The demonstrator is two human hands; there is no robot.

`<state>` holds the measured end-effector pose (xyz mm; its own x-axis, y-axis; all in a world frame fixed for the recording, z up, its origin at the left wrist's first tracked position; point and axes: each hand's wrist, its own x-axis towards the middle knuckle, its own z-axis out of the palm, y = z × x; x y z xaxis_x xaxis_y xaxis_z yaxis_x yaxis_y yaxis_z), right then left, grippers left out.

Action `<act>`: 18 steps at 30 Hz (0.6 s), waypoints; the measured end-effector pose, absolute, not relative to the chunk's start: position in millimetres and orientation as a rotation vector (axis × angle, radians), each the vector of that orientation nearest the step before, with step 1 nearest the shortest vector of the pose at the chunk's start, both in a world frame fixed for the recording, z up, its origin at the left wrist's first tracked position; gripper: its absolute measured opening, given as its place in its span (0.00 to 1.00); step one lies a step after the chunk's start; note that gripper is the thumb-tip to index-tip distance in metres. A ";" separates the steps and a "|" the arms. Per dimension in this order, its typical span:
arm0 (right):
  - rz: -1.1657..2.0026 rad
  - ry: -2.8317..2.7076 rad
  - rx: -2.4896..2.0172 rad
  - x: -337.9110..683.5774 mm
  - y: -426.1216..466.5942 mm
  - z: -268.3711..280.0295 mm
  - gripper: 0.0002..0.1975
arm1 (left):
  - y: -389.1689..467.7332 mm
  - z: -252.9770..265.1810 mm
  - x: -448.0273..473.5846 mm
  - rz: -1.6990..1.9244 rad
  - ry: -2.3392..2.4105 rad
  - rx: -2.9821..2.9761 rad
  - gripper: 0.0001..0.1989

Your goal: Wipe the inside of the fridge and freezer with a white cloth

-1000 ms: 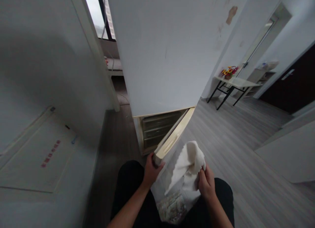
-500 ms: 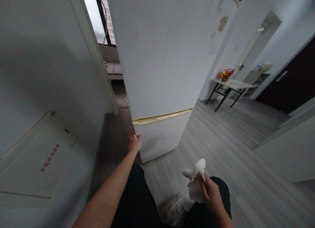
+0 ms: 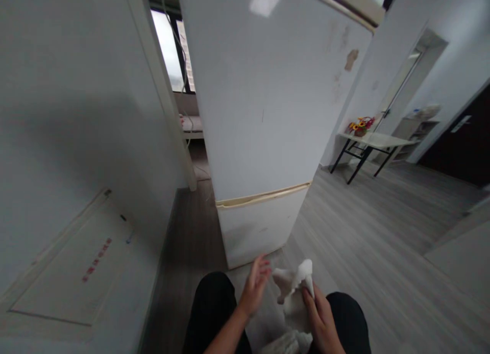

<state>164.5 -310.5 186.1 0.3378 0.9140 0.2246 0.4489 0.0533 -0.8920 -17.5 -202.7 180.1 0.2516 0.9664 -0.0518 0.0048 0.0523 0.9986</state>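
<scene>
Cloth (image 3: 294, 293), white and loosely crumpled, is bunched in your right hand (image 3: 319, 310), thumb pressed on top and fingers curled round it, with a free corner standing up on the far side. That forearm comes in from the near edge, just beside your right knee (image 3: 350, 318). Your left hand (image 3: 254, 288) holds nothing: its fingers are extended and slightly spread, pointing far, with the wrist above the inner side of your left knee (image 3: 214, 293). It is just left of the cloth, with a gap between. In view, its fingertips overlap the bottom edge of the white refrigerator (image 3: 264, 89); they look apart from it.

The refrigerator stands upright ahead of you, its lower door (image 3: 260, 226) closed beneath a cream-coloured handle strip (image 3: 264, 195). On the upper door, a brownish worn patch (image 3: 351, 60) shows at the far right; you can read no brand on either door.

On the wall to your left, a flat white panel (image 3: 65, 272) carries a slanting row of red characters (image 3: 97, 260), too blurred to read. Far right, a basket of flowers (image 3: 360, 126) sits on a white worktop (image 3: 390, 141) with dark legs.
</scene>
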 end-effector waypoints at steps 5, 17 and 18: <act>0.813 -1.643 -1.280 118.1 -263.5 207.3 0.19 | -254.4 147.5 -28.9 0.959 1.064 1.014 0.43; 0.988 -1.574 -0.998 110.4 -238.9 220.8 0.34 | -214.4 283.9 -56.8 0.885 1.076 1.542 0.22; 0.990 -1.517 -0.995 112.7 -238.9 222.4 0.32 | -221.6 292.7 -53.1 0.859 1.056 1.661 0.19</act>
<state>112.7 -238.9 222.4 -0.1333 0.9428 0.3057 0.1000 0.3196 -0.9423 -53.1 -221.6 292.7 0.3789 0.9231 0.0661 0.2526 -0.1719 0.9522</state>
